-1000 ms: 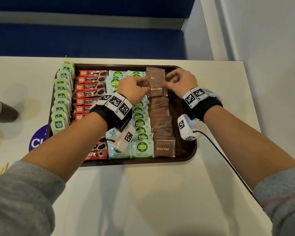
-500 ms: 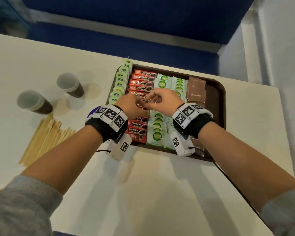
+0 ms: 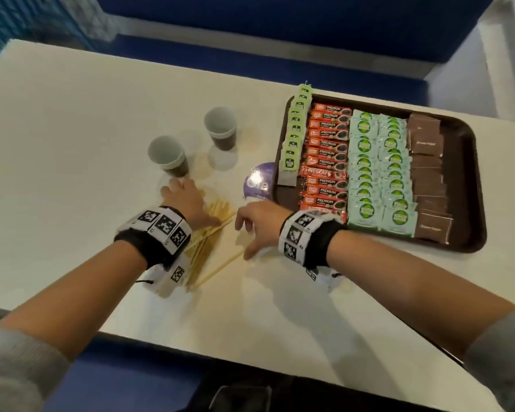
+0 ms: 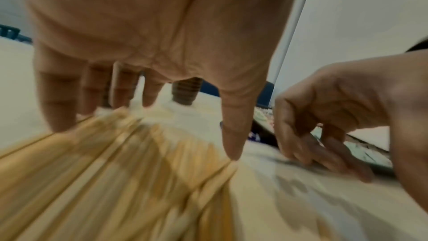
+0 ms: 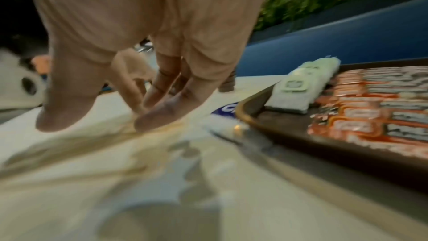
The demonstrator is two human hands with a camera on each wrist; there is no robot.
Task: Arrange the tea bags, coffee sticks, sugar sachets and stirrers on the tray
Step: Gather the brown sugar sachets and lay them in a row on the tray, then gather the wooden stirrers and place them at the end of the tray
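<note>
Left hand [image 3: 188, 200] spread flat over the stirrers [image 3: 208, 233] on the bench [image 3: 72, 129], fingers straight; grip released, nothing held. Right hand [image 3: 257, 226] just beside, above the bench, fingers loosely bent, thumb near one stray stirrer; grip slack, holding nothing. Stirrers lie loose on the bench, left of the tray [image 3: 470, 185]. On the tray, in rows from left: tea bags [image 3: 293, 144], coffee sticks [image 3: 327, 156], green sachets [image 3: 378, 168], brown sugar sachets [image 3: 427, 173]. Two cups [image 3: 167, 156] stand beyond the left hand.
</note>
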